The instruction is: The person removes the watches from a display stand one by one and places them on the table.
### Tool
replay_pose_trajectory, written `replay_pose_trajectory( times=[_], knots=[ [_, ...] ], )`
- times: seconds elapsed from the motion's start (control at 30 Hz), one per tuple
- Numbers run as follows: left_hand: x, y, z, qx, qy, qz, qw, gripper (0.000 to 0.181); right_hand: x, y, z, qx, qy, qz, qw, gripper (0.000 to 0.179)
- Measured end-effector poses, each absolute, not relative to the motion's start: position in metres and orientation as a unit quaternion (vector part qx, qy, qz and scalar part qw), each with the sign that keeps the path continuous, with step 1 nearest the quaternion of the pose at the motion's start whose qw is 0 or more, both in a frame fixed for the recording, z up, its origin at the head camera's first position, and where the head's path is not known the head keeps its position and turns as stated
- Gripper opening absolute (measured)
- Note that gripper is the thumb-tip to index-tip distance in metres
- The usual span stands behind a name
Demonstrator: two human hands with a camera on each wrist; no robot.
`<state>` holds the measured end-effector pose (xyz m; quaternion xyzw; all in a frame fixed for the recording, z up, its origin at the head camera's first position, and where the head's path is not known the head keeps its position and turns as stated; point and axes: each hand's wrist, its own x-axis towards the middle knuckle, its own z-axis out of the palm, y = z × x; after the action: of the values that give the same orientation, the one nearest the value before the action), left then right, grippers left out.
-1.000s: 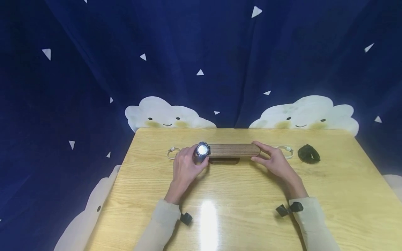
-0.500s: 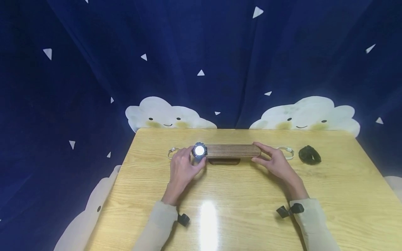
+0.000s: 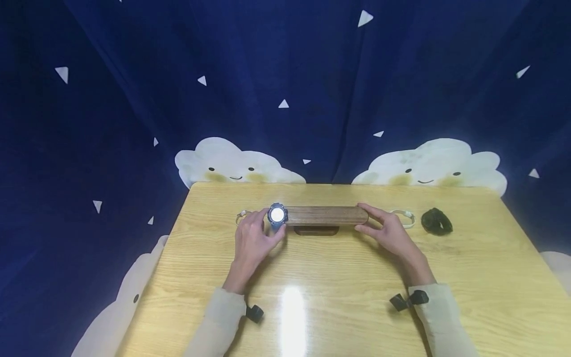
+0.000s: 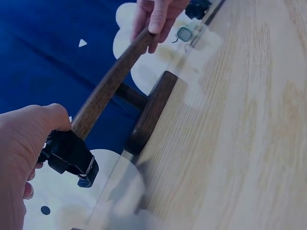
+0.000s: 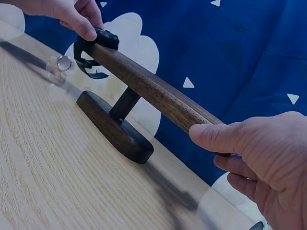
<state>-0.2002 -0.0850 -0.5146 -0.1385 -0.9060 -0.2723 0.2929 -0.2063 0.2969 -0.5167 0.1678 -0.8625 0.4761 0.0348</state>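
Note:
A wooden T-bar watch stand [image 3: 327, 216] is on the table, its horizontal bar raised on a post above a dark wooden base [image 5: 112, 129]. My left hand [image 3: 253, 239] pinches a dark watch [image 3: 277, 214] with a bright round face, at the bar's left end. Below that end, the watch's black strap [image 5: 88, 71] hangs in an open curve in the right wrist view. Whether the strap still encircles the bar, I cannot tell. My right hand [image 3: 392, 235] grips the bar's right end between thumb and fingers.
Behind my left hand lies a small pale-strapped watch [image 3: 242, 216]. A white-strapped watch [image 3: 405, 218] lies beyond my right hand, with a black fluffy scrunchie [image 3: 436, 221] to its right. A dark blue curtain [image 3: 285, 59] hangs behind the table [image 3: 348, 297].
My left hand has moved left with the dark watch, toward and to the bar's left end, uncovering more of the bar. The right hand stays at the right end.

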Motion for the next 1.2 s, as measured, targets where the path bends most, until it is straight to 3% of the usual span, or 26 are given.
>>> replay_pose_trajectory(
  times=[0.87, 1.2],
  knots=[
    [-0.204, -0.101, -0.511, -0.135, -0.902, -0.292, 0.289, 0.056, -0.208, 0.294, -0.512, 0.173, -0.867, 0.466, 0.044, 0.063],
    [-0.204, -0.107, -0.51, -0.117, -0.91, -0.302, 0.26, 0.057, -0.208, 0.295, -0.515, 0.169, -0.861, 0.478, 0.035, 0.063]
  ],
)
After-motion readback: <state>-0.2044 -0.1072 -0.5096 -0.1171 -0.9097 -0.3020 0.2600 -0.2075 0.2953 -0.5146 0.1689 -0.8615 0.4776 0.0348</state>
